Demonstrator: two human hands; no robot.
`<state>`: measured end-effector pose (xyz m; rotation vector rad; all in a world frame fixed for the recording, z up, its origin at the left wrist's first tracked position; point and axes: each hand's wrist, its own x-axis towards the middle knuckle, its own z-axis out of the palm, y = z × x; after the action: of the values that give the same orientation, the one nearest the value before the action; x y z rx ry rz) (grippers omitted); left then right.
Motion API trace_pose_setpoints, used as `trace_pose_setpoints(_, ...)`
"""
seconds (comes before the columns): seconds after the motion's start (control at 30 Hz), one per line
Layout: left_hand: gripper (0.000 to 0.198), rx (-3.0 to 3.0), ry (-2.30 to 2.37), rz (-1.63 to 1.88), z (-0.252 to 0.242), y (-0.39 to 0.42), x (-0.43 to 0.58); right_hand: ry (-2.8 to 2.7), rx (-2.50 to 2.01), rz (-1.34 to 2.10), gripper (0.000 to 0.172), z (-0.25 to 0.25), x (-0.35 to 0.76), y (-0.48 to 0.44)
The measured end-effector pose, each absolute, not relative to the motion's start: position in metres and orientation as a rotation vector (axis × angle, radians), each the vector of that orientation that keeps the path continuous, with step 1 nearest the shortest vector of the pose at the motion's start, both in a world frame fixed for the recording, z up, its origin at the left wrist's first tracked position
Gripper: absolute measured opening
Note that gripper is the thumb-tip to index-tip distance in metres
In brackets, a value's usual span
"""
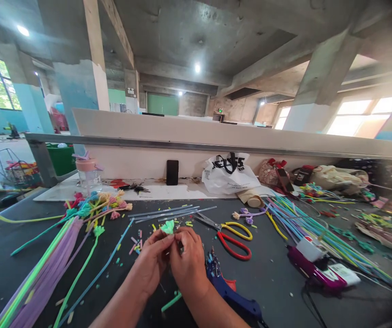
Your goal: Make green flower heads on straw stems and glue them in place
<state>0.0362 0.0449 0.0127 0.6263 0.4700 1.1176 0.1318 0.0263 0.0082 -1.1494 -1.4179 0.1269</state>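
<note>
My left hand [152,262] and my right hand [188,255] meet at the front middle of the dark table, fingers closed together. A light green pipe-cleaner flower [168,227] pokes up between the fingertips, pinched there by both hands. From under my right wrist sticks a green stem [171,301], which looks like part of the same piece; its middle is hidden. Just right of my right hand lies a blue glue gun [235,294]. Beyond it are scissors [233,233] with one yellow and one red handle, blades apart.
Purple and green pipe cleaners [50,269] lie at left, near finished flowers [95,203]. More pipe cleaners [305,228] spread at right behind a purple power strip [322,269]. Along the back stand a jar [89,175], a phone [172,172] and a white bag [228,175].
</note>
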Motion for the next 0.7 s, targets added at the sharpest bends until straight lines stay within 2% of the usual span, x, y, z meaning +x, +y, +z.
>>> trace_pose_setpoints(0.17,0.018,0.577,0.402,1.062,0.016,0.044,0.033,-1.199,-1.078,0.486,0.005,0.004,0.136,0.035)
trace_pose_setpoints(0.27,0.021,0.515,0.406,1.12,0.015,0.046,0.032,-1.101,-0.967,0.765,0.014,0.005,0.138,0.04)
trace_pose_setpoints(0.43,0.014,0.509,0.377,1.19,0.017,0.051,0.032,-1.003,-0.727,1.108,0.026,0.015,0.142,0.041)
trace_pose_setpoints(0.7,0.011,0.592,0.391,1.203,0.019,0.047,0.029,-0.918,-0.492,1.403,0.022,0.026,0.144,0.033)
